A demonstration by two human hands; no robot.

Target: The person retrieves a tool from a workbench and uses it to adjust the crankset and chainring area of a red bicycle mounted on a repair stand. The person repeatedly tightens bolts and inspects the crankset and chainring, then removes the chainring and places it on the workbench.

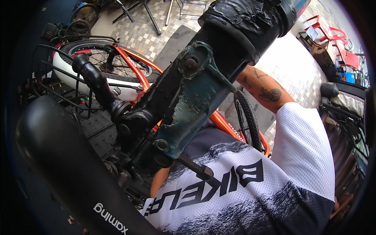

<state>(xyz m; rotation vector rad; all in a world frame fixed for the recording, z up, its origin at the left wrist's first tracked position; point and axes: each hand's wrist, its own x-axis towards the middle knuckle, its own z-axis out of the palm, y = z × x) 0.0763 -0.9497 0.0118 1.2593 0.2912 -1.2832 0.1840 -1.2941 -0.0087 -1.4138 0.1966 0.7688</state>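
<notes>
A bicycle repair stand's clamp head (196, 90), dark and worn with peeling paint, fills the middle of the view. A threaded bolt (196, 166) sticks out of its lower end, and a black lever handle (94, 80) rises at its left. My right forearm (266, 90) reaches up behind the stand, which hides my right hand. A little of my left arm (158, 183) shows below the clamp; the left hand is hidden as well. At the lower left, close to the camera, is a black bicycle saddle (58, 156). Behind the stand lies an orange bicycle frame (137, 70).
A bicycle wheel (109, 58) with a white fender lies beyond the lever. Another tyre (246, 117) stands right of the clamp. Red plastic chairs (323, 29) and a blue container (347, 77) are at the far right, past the tiled floor (301, 70).
</notes>
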